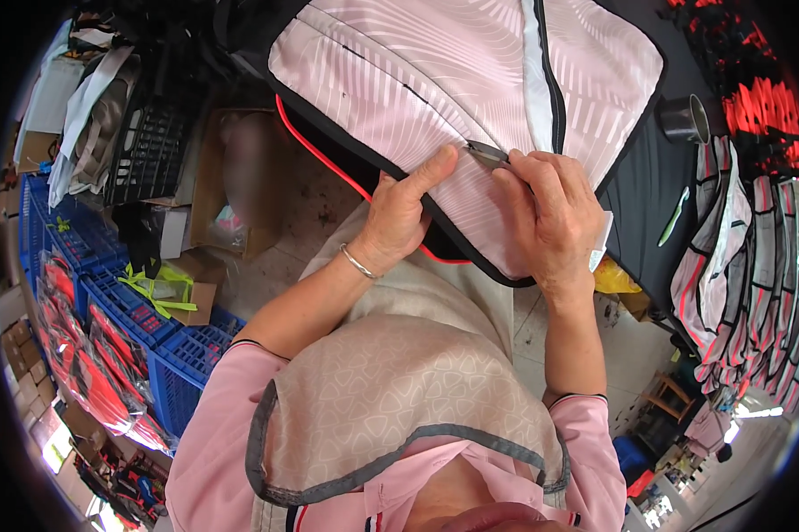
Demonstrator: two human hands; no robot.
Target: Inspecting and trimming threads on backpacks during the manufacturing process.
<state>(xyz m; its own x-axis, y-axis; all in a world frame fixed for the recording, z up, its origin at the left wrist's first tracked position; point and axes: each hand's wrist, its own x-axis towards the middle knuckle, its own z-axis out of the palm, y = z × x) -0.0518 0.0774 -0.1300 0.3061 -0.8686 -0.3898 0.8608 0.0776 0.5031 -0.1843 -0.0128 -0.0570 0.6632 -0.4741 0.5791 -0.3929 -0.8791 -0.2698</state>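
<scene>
A pink patterned fabric piece (pixel 497 71) with black bound edges lies spread in front of me, its near part reaching over the table edge toward my lap. My left hand (pixel 398 211) grips its left edge, thumb on top and fingers underneath. In my right hand (pixel 555 208) is a pair of thread snips (pixel 486 152), the dark blades pointing left at a seam near my left thumb. Part of the snips is hidden by my fingers. Black fabric with red piping (pixel 320 160) shows beneath the pink piece.
On the dark tabletop (pixel 634 199) at the right are a metal cup (pixel 683 120) and a small green-and-white tool (pixel 674 215). Striped straps (pixel 710 257) hang beyond. Left are blue crates (pixel 182 372), a black crate (pixel 151 133) and a cardboard box (pixel 209 186).
</scene>
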